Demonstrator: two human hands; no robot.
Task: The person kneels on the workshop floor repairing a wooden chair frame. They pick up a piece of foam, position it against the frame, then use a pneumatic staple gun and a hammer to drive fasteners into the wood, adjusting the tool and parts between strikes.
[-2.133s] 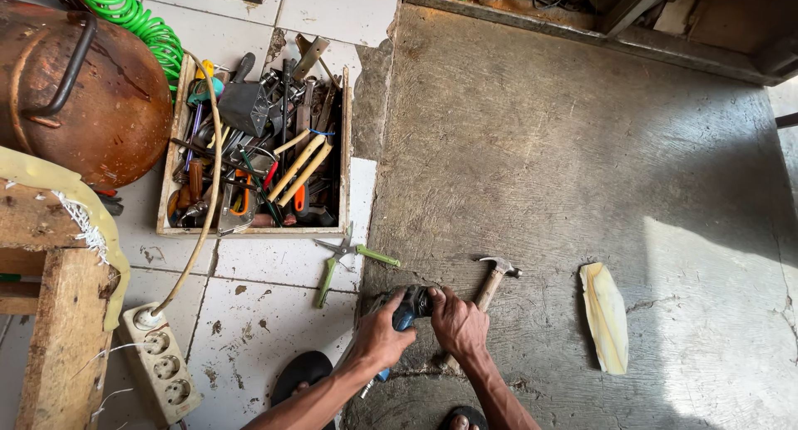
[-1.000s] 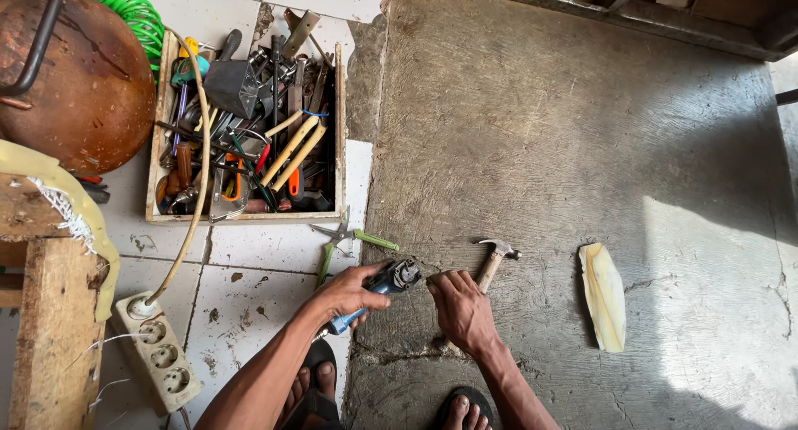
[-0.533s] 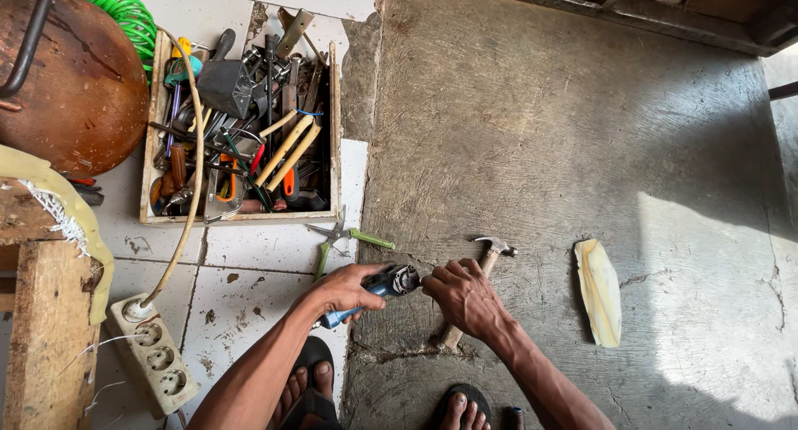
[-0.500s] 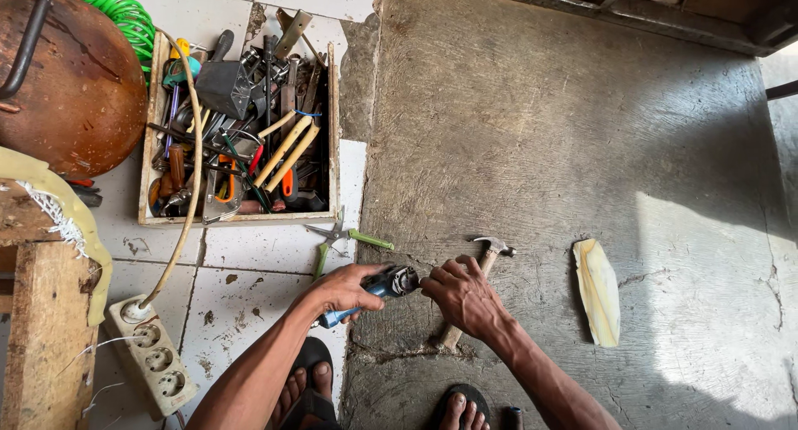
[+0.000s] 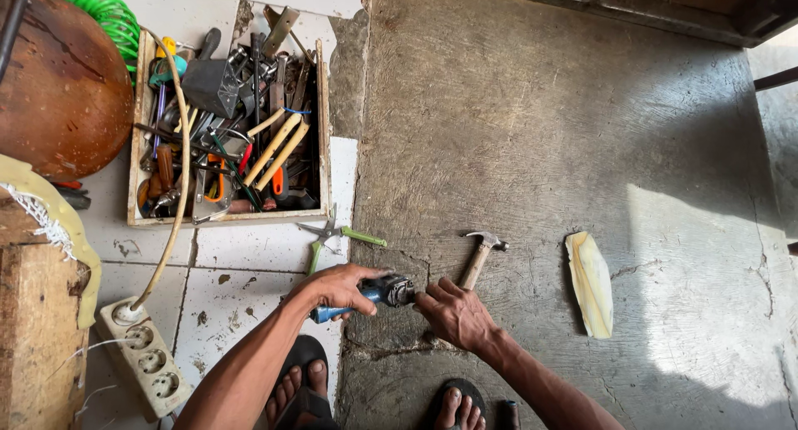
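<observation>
My left hand (image 5: 337,285) grips a small blue and black power tool (image 5: 376,294) low over the floor, where white tiles meet grey concrete. My right hand (image 5: 454,314) is at the tool's dark front end, fingers curled around its tip. A claw hammer (image 5: 480,255) with a wooden handle lies on the concrete just beyond my right hand. Green-handled pliers (image 5: 331,236) lie on the tile just past my left hand.
A wooden tray (image 5: 322,139) full of several hand tools sits on the tiles ahead. A rusty round tank (image 5: 58,89) and green coiled hose (image 5: 100,6) are at upper left. A white power strip (image 5: 141,359), a wooden block (image 5: 33,330), a pale wood offcut (image 5: 590,282) and my sandalled feet (image 5: 299,388) are nearby.
My left hand took over the tool's body and shifted it slightly left, while my right hand moved from gripping it to its front end. The camera drifted closer.
</observation>
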